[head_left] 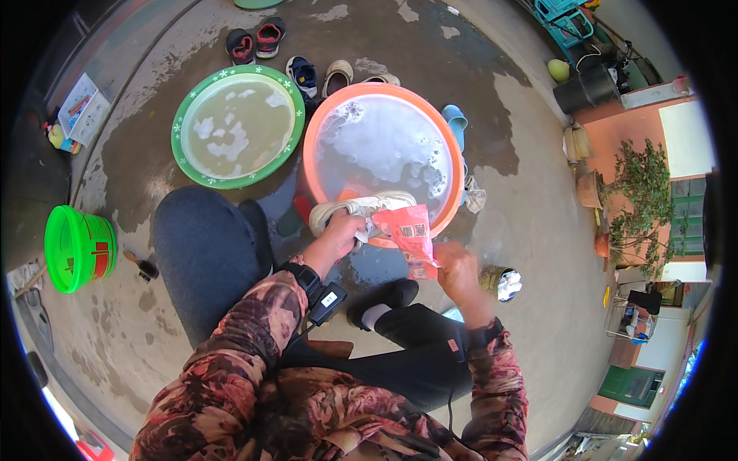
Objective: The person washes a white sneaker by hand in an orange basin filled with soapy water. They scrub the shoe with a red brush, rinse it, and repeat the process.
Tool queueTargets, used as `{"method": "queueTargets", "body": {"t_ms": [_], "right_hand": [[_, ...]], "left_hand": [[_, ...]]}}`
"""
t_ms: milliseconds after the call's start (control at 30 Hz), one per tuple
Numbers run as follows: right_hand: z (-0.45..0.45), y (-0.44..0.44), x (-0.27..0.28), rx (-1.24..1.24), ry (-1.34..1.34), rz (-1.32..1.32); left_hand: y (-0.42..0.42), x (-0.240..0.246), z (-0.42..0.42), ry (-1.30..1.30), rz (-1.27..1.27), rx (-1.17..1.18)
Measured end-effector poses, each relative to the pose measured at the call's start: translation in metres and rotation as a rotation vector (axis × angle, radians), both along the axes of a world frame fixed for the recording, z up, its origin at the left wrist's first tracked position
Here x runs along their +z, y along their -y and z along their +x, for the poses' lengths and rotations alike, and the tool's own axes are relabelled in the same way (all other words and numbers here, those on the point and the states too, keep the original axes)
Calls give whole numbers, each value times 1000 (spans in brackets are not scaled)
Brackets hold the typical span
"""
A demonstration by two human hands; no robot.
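Observation:
My left hand [344, 229] grips a white shoe [380, 203] by its opening, at the near rim of an orange basin [312, 167] of foamy water. In my right hand [459, 268] is the end of a pink plastic packet [410, 236] that bears printing, slanting over the near rim beside the shoe's toe. Whether powder leaves the packet cannot be seen. A green basin [180, 151] with white flower prints holds cloudy water at the left. Dark shoes [269, 38] and a pale shoe [338, 75] stand beyond the basins.
A bright green bucket [72, 248] and a brush [142, 266] are on the wet concrete at the left. Blue slippers [455, 122] lie right of the orange basin. A tin [497, 281] with white stuff in it stands near my right hand. My knees flank the near side.

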State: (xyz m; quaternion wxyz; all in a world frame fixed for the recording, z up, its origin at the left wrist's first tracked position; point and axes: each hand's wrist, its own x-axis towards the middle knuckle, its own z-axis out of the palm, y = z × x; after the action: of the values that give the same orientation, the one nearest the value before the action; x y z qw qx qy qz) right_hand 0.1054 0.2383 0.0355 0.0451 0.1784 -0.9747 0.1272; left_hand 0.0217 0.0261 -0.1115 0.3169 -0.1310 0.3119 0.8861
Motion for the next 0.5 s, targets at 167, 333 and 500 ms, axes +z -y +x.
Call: {"method": "queueTargets", "body": {"t_ms": [167, 333, 500], "right_hand": [[2, 7, -4, -1, 33, -30], [1, -2, -9, -30, 53, 8], [4, -22, -15, -111, -29, -3]], "left_hand": [[2, 8, 0, 44, -26, -18], [2, 4, -1, 28, -28, -4], [-1, -8, 0, 7, 36, 20]]}}
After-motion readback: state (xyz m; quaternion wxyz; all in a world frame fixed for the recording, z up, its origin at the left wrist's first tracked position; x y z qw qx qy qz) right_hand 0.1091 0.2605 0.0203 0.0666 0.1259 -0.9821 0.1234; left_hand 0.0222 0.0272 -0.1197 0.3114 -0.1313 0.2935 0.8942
